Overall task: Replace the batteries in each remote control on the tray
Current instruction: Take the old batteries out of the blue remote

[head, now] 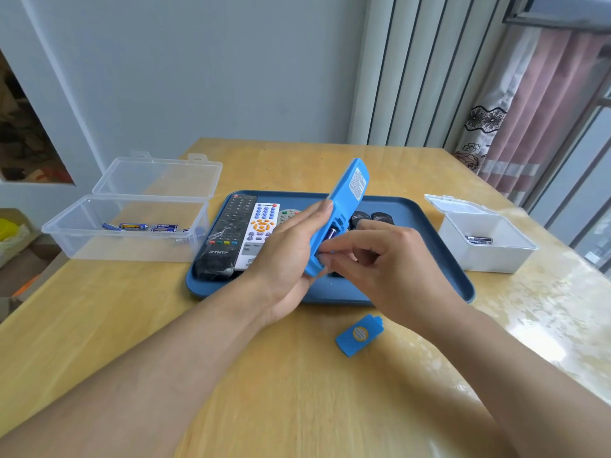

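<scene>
I see my left hand wrapped around the blue remote, holding it tilted above the blue tray with its back turned toward me. The battery bay is open and a battery sits inside it. My right hand is curled at the bay, its fingertips pinching at that battery. The blue battery cover lies loose on the tabletop, just in front of the tray. On the tray, a black remote and a white remote lie side by side, with a grey one partly hidden behind my left hand. A clear box to the left holds several batteries; a small white box to the right holds a couple more.
</scene>
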Demonstrator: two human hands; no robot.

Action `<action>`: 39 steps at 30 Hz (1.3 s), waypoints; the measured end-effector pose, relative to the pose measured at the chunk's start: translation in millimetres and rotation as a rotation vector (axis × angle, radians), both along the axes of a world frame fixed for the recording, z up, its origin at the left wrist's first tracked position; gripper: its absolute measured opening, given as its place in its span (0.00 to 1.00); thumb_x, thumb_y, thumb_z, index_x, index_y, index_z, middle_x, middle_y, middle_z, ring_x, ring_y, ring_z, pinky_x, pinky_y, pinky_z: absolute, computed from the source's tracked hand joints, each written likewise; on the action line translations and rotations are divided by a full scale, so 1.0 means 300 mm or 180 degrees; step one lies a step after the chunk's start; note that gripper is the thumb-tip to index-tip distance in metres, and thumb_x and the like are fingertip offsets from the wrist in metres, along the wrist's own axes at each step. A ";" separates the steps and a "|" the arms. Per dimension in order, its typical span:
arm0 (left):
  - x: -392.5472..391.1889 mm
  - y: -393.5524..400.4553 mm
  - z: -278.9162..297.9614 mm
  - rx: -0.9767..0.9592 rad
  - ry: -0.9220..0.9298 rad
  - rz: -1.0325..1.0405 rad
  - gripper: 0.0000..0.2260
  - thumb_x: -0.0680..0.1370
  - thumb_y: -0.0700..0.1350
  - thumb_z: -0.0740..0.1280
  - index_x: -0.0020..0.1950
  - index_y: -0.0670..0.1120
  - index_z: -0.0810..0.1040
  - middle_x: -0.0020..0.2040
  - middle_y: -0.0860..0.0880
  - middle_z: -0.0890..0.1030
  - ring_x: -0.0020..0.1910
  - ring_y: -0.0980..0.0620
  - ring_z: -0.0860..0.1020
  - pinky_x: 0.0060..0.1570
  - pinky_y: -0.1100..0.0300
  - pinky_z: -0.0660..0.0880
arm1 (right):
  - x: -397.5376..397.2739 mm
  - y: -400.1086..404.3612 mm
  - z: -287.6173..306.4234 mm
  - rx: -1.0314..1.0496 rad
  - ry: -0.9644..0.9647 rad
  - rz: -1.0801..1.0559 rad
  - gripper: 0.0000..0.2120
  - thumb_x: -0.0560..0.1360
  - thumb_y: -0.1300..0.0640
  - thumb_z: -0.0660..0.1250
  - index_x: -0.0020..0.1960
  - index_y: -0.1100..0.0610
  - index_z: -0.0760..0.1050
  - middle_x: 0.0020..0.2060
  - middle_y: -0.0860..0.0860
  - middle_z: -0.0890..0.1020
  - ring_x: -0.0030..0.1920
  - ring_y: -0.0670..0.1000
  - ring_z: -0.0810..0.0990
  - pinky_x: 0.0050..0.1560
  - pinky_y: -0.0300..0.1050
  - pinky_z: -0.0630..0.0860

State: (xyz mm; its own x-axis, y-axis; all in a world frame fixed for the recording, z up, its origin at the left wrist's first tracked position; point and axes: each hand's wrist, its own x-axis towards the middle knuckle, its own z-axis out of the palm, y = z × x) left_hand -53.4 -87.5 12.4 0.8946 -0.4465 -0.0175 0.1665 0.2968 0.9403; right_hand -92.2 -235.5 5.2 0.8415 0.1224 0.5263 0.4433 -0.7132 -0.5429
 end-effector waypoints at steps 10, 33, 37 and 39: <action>-0.012 0.000 -0.004 0.0104 -0.0007 -0.0146 0.13 0.84 0.49 0.61 0.65 0.53 0.81 0.52 0.45 0.81 0.48 0.45 0.78 0.44 0.58 0.76 | 0.000 -0.015 0.015 -0.1102 -0.0730 -0.0012 0.08 0.75 0.48 0.67 0.45 0.42 0.85 0.30 0.47 0.77 0.28 0.50 0.72 0.24 0.46 0.69; -0.028 -0.013 -0.002 -0.0079 0.0367 -0.0225 0.12 0.85 0.47 0.61 0.63 0.49 0.81 0.50 0.47 0.85 0.47 0.48 0.83 0.42 0.57 0.83 | -0.012 -0.016 0.027 -0.1039 -0.0611 0.0032 0.07 0.70 0.45 0.67 0.44 0.44 0.82 0.29 0.37 0.67 0.28 0.35 0.68 0.29 0.35 0.60; -0.017 -0.012 -0.005 -0.0094 0.0367 -0.0121 0.12 0.84 0.48 0.62 0.64 0.49 0.81 0.44 0.50 0.84 0.46 0.49 0.82 0.44 0.53 0.83 | -0.010 0.008 0.021 -0.1114 -0.0809 -0.0038 0.07 0.67 0.49 0.65 0.41 0.48 0.80 0.31 0.40 0.77 0.28 0.38 0.66 0.26 0.40 0.67; -0.016 -0.013 -0.006 -0.0039 0.0376 -0.0138 0.11 0.84 0.49 0.62 0.60 0.50 0.83 0.40 0.51 0.83 0.42 0.50 0.81 0.44 0.53 0.81 | -0.011 0.018 0.016 -0.1156 -0.0898 -0.0072 0.08 0.67 0.49 0.63 0.41 0.50 0.78 0.31 0.42 0.79 0.28 0.43 0.67 0.26 0.42 0.68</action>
